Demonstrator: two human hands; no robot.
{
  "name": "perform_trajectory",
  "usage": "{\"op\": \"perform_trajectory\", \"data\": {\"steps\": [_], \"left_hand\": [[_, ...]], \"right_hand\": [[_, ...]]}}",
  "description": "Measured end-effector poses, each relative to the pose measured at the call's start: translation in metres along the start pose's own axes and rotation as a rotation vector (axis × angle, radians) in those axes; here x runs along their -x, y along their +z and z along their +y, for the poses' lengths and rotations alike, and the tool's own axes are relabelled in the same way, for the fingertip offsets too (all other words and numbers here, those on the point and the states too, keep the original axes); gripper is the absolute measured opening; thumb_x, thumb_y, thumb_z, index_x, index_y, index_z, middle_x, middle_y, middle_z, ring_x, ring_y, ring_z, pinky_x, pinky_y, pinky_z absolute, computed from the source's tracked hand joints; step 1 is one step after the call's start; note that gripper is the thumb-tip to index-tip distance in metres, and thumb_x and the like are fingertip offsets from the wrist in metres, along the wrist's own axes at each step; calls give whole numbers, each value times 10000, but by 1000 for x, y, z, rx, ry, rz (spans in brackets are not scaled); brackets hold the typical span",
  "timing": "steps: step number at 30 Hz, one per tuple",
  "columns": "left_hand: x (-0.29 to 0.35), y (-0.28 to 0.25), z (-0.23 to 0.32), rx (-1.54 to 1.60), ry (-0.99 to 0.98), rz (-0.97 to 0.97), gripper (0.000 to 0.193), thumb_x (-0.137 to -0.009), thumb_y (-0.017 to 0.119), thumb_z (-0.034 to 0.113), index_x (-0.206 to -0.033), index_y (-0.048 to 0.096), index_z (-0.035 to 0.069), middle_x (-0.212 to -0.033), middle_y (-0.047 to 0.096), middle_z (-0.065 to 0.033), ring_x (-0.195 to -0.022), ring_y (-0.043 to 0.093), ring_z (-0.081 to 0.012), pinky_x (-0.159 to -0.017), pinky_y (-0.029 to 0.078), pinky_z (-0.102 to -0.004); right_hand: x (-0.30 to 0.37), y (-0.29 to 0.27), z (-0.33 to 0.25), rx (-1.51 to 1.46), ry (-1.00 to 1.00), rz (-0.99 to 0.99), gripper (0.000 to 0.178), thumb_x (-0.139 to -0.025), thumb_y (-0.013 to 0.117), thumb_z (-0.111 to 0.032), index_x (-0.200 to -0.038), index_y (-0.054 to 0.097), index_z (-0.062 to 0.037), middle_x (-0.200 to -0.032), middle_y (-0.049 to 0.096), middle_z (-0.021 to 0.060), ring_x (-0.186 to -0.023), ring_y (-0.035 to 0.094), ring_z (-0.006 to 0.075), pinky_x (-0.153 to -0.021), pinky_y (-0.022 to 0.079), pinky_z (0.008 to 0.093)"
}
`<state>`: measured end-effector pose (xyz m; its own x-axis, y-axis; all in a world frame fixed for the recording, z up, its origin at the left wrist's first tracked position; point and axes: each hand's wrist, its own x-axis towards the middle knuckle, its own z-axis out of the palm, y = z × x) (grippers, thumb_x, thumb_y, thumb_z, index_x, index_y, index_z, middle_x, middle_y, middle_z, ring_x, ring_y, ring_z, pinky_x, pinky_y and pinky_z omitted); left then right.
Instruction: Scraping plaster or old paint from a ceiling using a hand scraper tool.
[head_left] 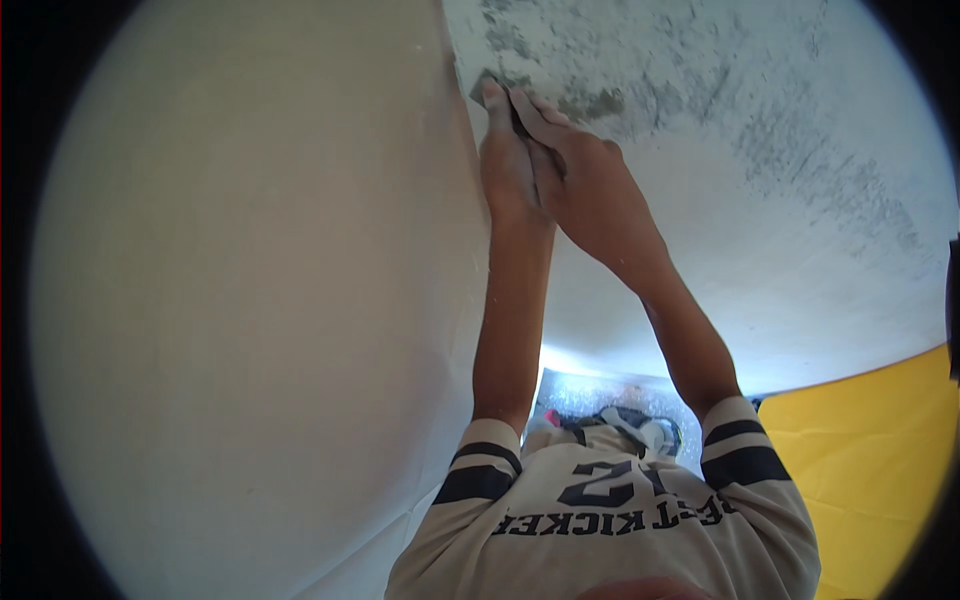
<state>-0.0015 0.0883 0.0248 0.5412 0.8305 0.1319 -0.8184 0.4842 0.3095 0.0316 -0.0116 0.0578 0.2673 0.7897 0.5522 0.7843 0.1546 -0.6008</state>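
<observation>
Both my arms reach up to a white wall [640, 220] with grey smudges, close by its inner corner. My left hand [510, 165] is closed on a flat grey scraper-like tool [480, 92], its thumb laid along it. Against the left hand, and partly over it, presses my right hand [585, 165], its fingers closed round the tool's dark part. The tool's grey edge lies at the wall beside the corner. Most of the tool is hidden by my fingers, so its exact kind is hard to make out.
A plain pale wall [260, 280] fills the left side and meets the smudged wall at the corner. Yellow sheeting [870, 470] hangs at the lower right. Below, past my shirt, the speckled floor [590, 388] shows in bright light.
</observation>
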Motion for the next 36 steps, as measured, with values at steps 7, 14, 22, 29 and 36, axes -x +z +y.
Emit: {"op": "perform_trajectory", "data": {"steps": [7,14,22,29,36], "left_hand": [[-10,-14,27,-36,-69,-195,300,-1014,471,467,-941,576,195,-786,619,16,-665,608,-125,-643,555,-315],[7,7,30,66,-20,-41,342,-1016,483,449,-888,532,135,-753,558,2,-644,552,-115,-587,510,-276],[-7,-13,-5,-150,-40,-3,428,-1023,437,488,-882,555,101,-740,569,-31,-636,564,-143,-577,494,-279],[2,-24,-9,-384,13,41,406,-1011,471,496,-892,563,118,-762,568,-10,-678,561,-114,-602,477,-262],[35,-60,-21,-597,84,216,450,-1011,518,444,-783,608,66,-689,530,-6,-636,487,-88,-587,415,-262]], "right_hand": [[-2,13,-11,32,73,10,442,-929,497,-86,-1371,515,-96,-1316,544,208,-1013,590,446,-892,518,462],[-2,17,-17,-9,-40,49,460,-938,465,-92,-1398,478,-95,-1292,555,217,-937,618,446,-843,531,463],[11,16,15,26,95,73,450,-937,482,-97,-1386,500,-97,-1288,553,238,-946,607,458,-852,528,459],[24,32,32,-191,86,169,448,-945,491,-90,-1393,508,-98,-1275,587,229,-1061,578,452,-911,499,391],[62,49,57,-286,209,133,476,-953,499,-96,-1427,486,-131,-827,636,273,-744,670,401,-718,526,354]]}}
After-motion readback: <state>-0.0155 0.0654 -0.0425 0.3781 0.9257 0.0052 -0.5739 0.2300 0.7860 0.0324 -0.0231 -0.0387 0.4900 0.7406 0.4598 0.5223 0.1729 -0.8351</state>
